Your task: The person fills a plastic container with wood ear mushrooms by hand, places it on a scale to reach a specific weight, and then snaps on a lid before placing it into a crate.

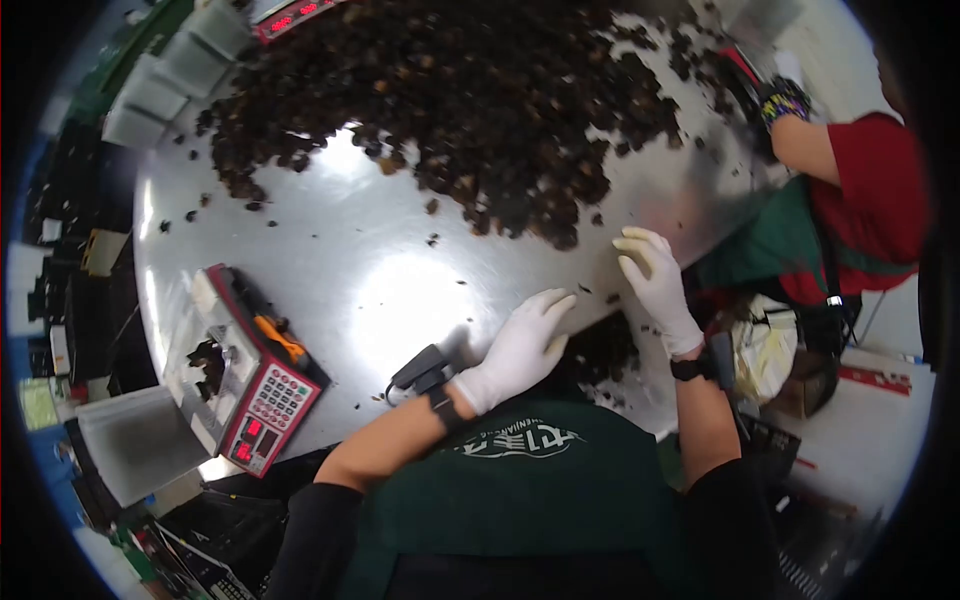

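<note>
My left hand [522, 350], in a white glove, is low over the metal table [400, 235] near its front edge. Its fingers are stretched out and the thumb stands apart, with nothing seen in them. My right hand [658, 292], gloved the same way, is raised to the right with curved fingers spread from the thumb; it holds nothing visible. Between the hands, at the table's edge, lies a small heap of dark pieces [608, 352]. Beyond both hands spreads a large pile of dark brown pieces [460, 110] resembling dried mushrooms.
A red-framed digital scale [265, 400] sits at left, with an orange-handled tool [280, 340] beside its pan. A plastic bin [140, 445] stands next to it. More clear bins [165, 90] line the far left. At right, a co-worker's patterned glove [785, 102] is near the pile.
</note>
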Available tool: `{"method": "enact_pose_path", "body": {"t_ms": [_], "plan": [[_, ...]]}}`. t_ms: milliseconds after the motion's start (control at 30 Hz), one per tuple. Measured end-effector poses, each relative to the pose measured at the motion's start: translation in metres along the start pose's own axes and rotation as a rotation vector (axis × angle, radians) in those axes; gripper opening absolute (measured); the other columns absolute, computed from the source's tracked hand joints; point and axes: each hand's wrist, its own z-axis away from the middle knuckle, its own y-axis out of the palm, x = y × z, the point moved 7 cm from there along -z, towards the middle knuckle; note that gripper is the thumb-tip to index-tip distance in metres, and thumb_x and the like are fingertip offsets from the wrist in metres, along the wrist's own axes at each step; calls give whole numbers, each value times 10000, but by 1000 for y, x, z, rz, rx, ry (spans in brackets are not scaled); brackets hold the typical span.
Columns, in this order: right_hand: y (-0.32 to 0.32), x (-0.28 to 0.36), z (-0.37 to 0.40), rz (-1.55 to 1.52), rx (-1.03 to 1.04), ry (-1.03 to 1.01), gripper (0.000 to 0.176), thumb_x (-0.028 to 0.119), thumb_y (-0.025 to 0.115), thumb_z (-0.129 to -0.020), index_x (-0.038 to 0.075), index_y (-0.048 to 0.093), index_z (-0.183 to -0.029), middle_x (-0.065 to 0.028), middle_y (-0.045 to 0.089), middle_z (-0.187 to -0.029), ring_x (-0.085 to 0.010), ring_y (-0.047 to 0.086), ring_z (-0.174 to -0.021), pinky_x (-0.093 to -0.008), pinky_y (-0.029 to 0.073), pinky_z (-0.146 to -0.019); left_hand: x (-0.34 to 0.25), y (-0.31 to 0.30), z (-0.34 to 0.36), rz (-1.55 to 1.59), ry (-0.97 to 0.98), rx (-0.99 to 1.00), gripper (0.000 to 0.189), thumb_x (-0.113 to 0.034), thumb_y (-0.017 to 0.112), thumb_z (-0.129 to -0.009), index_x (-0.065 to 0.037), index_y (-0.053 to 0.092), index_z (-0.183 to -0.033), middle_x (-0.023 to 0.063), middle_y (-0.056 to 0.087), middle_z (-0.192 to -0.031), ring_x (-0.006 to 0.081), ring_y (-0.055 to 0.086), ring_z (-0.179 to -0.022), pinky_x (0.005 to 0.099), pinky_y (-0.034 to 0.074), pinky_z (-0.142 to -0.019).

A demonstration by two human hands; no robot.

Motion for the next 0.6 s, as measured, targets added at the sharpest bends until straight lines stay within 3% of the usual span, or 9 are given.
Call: {"method": "enact_pose_path", "body": {"t_ms": [67,167,267,400,467,500,533,600], "plan": [[37,19,-46,26,2,-87,413,143,687,-844,94,638,-1251,-148,564,-1337,-345,513,-1214,-425,401,-1062,12,-46,26,-40,-81,-133,511,-32,633,-835,6,512,-1331,208,528,-1330,398,507,-1237,440,416,-1072],[109,32,-106,88,-44,-103,664,261,691,-853,122,451,-1456,-225,447,-1446,-415,408,-1319,-475,348,-1113,26,-103,79,-190,-251,-239,509,-31,622,-830,4,514,-1327,221,527,-1323,412,495,-1244,453,409,-1075],[173,58,-134,345,9,-115,769,391,702,-825,51,423,-1457,-283,449,-1409,-433,403,-1320,-512,340,-1110,55,-126,136,-380,-321,-287,509,-19,612,-830,1,523,-1330,212,534,-1317,408,500,-1240,469,419,-1059],[199,109,-137,440,342,-174,740,422,708,-812,32,484,-1400,-302,472,-1364,-437,454,-1272,-500,408,-1049,85,-125,173,-453,-328,-257,494,-83,615,-843,6,537,-1322,222,510,-1376,415,462,-1298,521,369,-1093],[206,135,-135,560,508,-259,719,458,715,-803,78,521,-1382,-265,496,-1342,-402,473,-1253,-499,443,-993,99,-116,181,-428,-301,-264,497,-133,622,-852,0,538,-1324,215,497,-1400,403,440,-1331,524,352,-1105],[208,148,-143,625,626,-255,686,510,699,-803,90,565,-1329,-252,560,-1273,-396,543,-1182,-490,507,-881,107,-113,184,-413,-286,-278,501,-141,626,-852,-6,539,-1326,212,497,-1402,400,438,-1334,521,353,-1104],[210,162,-155,678,677,-318,514,514,689,-802,89,698,-1091,-194,681,-1030,-355,652,-985,-459,542,-756,113,-112,187,-402,-276,-294,504,-149,630,-852,-12,540,-1328,208,496,-1404,396,436,-1338,519,355,-1103],[227,205,-194,801,805,-313,368,460,697,-791,94,733,-811,-124,689,-764,-319,684,-778,-434,542,-672,111,-114,187,-422,-278,-310,493,-172,640,-846,-47,564,-1317,182,509,-1402,361,460,-1329,494,373,-1094]]}}
